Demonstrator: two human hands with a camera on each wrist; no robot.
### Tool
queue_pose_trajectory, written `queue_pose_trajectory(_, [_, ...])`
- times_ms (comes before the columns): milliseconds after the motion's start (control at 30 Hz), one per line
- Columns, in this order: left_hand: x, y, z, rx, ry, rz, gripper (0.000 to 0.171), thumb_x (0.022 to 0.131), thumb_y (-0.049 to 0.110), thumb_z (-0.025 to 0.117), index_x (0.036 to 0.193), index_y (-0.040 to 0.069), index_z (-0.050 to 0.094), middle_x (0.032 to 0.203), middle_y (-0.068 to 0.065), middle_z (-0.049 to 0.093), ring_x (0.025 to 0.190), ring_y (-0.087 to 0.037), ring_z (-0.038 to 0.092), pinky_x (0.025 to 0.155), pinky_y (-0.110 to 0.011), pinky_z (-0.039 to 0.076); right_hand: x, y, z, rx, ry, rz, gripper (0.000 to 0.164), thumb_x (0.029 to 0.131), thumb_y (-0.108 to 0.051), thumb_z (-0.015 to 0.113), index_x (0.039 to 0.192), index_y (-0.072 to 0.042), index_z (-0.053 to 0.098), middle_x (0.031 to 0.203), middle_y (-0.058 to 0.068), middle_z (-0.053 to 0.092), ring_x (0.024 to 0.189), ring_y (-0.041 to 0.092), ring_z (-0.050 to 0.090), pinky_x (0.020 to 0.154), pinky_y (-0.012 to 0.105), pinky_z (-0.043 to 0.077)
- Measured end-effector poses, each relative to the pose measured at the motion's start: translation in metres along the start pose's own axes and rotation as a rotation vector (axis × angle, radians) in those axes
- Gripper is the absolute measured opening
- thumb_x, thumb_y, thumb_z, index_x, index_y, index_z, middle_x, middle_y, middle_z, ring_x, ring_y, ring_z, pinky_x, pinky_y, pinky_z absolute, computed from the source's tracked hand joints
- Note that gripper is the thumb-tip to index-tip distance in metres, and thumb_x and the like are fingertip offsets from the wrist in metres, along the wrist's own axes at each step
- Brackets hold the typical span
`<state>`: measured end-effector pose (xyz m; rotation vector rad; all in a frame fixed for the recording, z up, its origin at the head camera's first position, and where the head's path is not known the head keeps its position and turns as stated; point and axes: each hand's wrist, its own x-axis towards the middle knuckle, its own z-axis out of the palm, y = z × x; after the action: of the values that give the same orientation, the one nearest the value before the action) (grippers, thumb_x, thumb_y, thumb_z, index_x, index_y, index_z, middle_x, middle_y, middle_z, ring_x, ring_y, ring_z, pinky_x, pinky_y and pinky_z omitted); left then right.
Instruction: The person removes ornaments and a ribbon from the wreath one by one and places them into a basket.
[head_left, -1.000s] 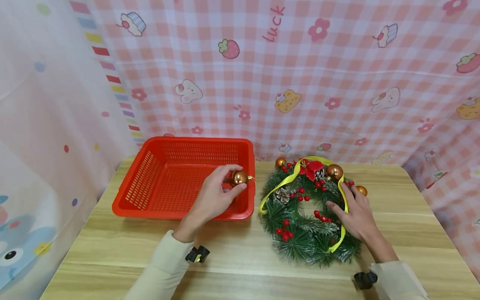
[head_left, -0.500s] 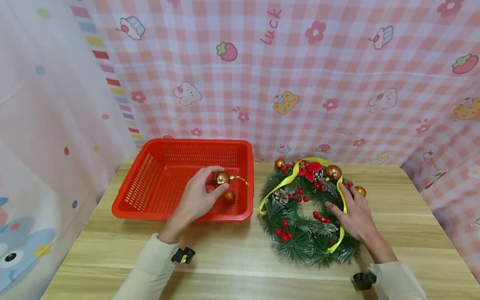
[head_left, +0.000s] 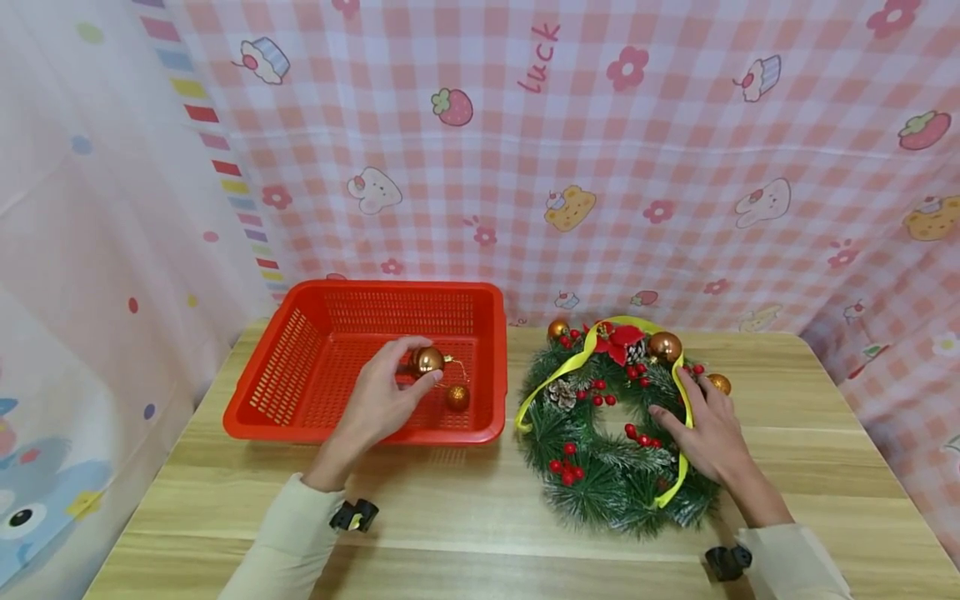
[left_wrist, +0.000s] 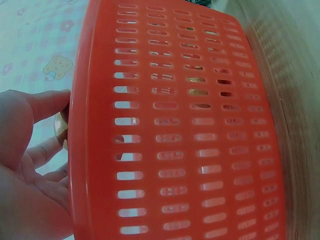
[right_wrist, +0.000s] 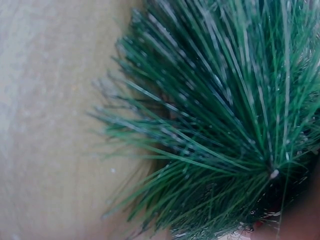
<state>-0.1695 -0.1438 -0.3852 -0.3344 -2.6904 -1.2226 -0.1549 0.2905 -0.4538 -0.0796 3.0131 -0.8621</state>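
Observation:
My left hand (head_left: 378,396) pinches a shiny copper-coloured Christmas ball (head_left: 429,360) between thumb and fingers, over the red plastic basket (head_left: 234,414). A gold hanging string trails from the ball's cap. Inside the basket, near its right end, lies a smaller glittery bauble (head_left: 457,397). The left wrist view shows the slotted basket wall (left_wrist: 155,115) hiding most of the held ball (left_wrist: 61,127). My right hand (head_left: 712,433) grips the right side of a green Christmas wreath (head_left: 592,492), thumb on the inner edge. Wreath needles (right_wrist: 225,110) fill much of the right wrist view.
On the wreath are a yellow ribbon (head_left: 573,362), red berries (head_left: 567,464), a pine cone (head_left: 561,394), a red flower (head_left: 617,342) and several baubles. The wooden table (head_left: 480,533) ends at a pink checked cloth (head_left: 510,183) behind.
My left hand has carried the copper ball leftward, from the basket's right rim further over its inside, uncovering the smaller bauble. My right hand has stayed on the wreath.

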Motion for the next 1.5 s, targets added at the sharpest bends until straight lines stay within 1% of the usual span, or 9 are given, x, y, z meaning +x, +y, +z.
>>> queue_pose_trajectory(300, [-0.002, -0.003, -0.003, -0.014, -0.019, -0.021, 0.042, 0.090, 0.020, 0.074, 0.128, 0.011, 0.059, 0.123, -0.008, 0.061, 0.106, -0.026, 0.062, 0.086, -0.041, 0.056, 0.000, 0.000, 0.000, -0.004, -0.001, -0.002, 0.084, 0.100, -0.053, 0.047, 0.159, -0.006, 0.010, 0.155, 0.039, 0.010, 0.138, 0.062, 0.011, 0.100, 0.078, 0.018])
queue_pose_trajectory(400, [-0.003, -0.003, -0.004, 0.011, -0.053, -0.035, 0.047, 0.090, 0.024, 0.074, 0.133, 0.012, 0.057, 0.131, -0.010, 0.059, 0.118, -0.029, 0.057, 0.098, -0.047, 0.049, 0.000, 0.000, 0.000, -0.005, 0.000, -0.003, 0.084, 0.100, -0.053, 0.047, 0.159, -0.007, 0.010, 0.155, 0.039, 0.011, 0.138, 0.062, 0.011, 0.100, 0.078, 0.018])
queue_pose_trajectory(533, [-0.004, -0.002, -0.002, 0.043, -0.122, -0.055, 0.059, 0.091, 0.029, 0.072, 0.143, 0.012, 0.049, 0.146, -0.011, 0.049, 0.136, -0.033, 0.043, 0.111, -0.056, 0.035, 0.000, 0.000, 0.000, -0.004, 0.001, -0.004, 0.084, 0.100, -0.053, 0.047, 0.159, -0.007, 0.010, 0.155, 0.039, 0.011, 0.138, 0.062, 0.011, 0.100, 0.078, 0.018])
queue_pose_trajectory(667, [-0.004, 0.001, 0.007, 0.031, -0.164, -0.054, 0.062, 0.092, 0.031, 0.071, 0.146, 0.014, 0.045, 0.151, -0.010, 0.044, 0.140, -0.034, 0.038, 0.112, -0.058, 0.032, 0.000, 0.000, 0.000, -0.006, 0.005, -0.012, 0.084, 0.100, -0.052, 0.048, 0.159, -0.006, 0.011, 0.155, 0.039, 0.011, 0.138, 0.062, 0.012, 0.101, 0.077, 0.018])
queue_pose_trajectory(867, [-0.005, 0.013, 0.030, 0.038, -0.205, -0.001, 0.061, 0.095, 0.033, 0.067, 0.148, 0.014, 0.044, 0.151, -0.008, 0.045, 0.139, -0.030, 0.041, 0.113, -0.052, 0.033, 0.000, 0.001, -0.001, -0.003, 0.005, -0.015, 0.084, 0.099, -0.051, 0.049, 0.159, -0.005, 0.012, 0.155, 0.040, 0.011, 0.137, 0.063, 0.011, 0.101, 0.078, 0.018])
queue_pose_trajectory(967, [-0.005, 0.023, 0.041, 0.062, -0.219, 0.015, 0.062, 0.096, 0.037, 0.065, 0.150, 0.016, 0.042, 0.151, -0.007, 0.045, 0.136, -0.028, 0.046, 0.111, -0.051, 0.037, 0.000, 0.001, -0.001, 0.003, 0.007, -0.019, 0.085, 0.099, -0.051, 0.051, 0.159, -0.005, 0.012, 0.155, 0.040, 0.011, 0.138, 0.063, 0.011, 0.101, 0.077, 0.018])
queue_pose_trajectory(1200, [-0.005, 0.037, 0.061, 0.197, -0.256, -0.010, 0.064, 0.098, 0.049, 0.054, 0.155, 0.024, 0.035, 0.150, -0.007, 0.048, 0.133, -0.031, 0.050, 0.101, -0.059, 0.043, 0.000, 0.003, 0.000, 0.018, -0.004, -0.030, 0.085, 0.098, -0.048, 0.054, 0.159, -0.006, 0.012, 0.155, 0.039, 0.011, 0.139, 0.062, 0.010, 0.100, 0.078, 0.019])
queue_pose_trajectory(1367, [-0.005, 0.039, 0.068, 0.290, -0.315, -0.035, 0.069, 0.099, 0.060, 0.042, 0.158, 0.029, 0.026, 0.151, -0.006, 0.046, 0.131, -0.034, 0.052, 0.101, -0.058, 0.043, 0.002, 0.007, -0.003, 0.049, -0.033, -0.059, 0.086, 0.097, -0.046, 0.056, 0.159, -0.008, 0.011, 0.156, 0.039, 0.008, 0.139, 0.062, 0.007, 0.098, 0.079, 0.019])
queue_pose_trajectory(1500, [-0.006, 0.040, 0.071, 0.327, -0.343, -0.034, 0.071, 0.098, 0.062, 0.042, 0.159, 0.031, 0.022, 0.152, -0.006, 0.045, 0.130, -0.034, 0.053, 0.101, -0.056, 0.044, 0.005, 0.013, -0.008, 0.068, -0.068, -0.097, 0.086, 0.097, -0.043, 0.059, 0.160, -0.010, 0.010, 0.157, 0.038, 0.006, 0.140, 0.062, 0.006, 0.096, 0.080, 0.019])
